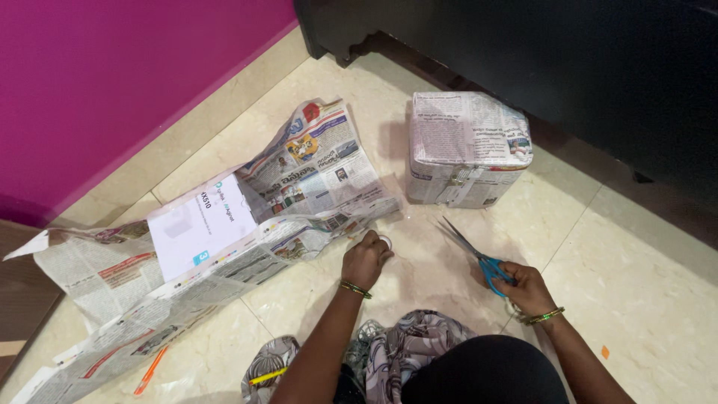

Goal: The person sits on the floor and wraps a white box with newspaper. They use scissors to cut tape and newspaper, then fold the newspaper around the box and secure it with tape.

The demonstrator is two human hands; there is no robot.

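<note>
My right hand (529,288) grips blue-handled scissors (470,248) with the blades open, pointing up-left just above the floor. My left hand (365,259) is closed on a small roll of clear tape (385,242) at the edge of a spread newspaper sheet (318,176). A white box (196,224) lies on that newspaper, partly wrapped by a fold along its lower side. A box fully wrapped in newspaper (465,148) stands on the floor beyond the scissors.
Cream marble floor tiles (636,247) run under everything. A magenta wall (112,82) is at the left, dark furniture (561,52) at the top right. More newspaper (97,277) trails to the lower left, with an orange strip (151,369) near it.
</note>
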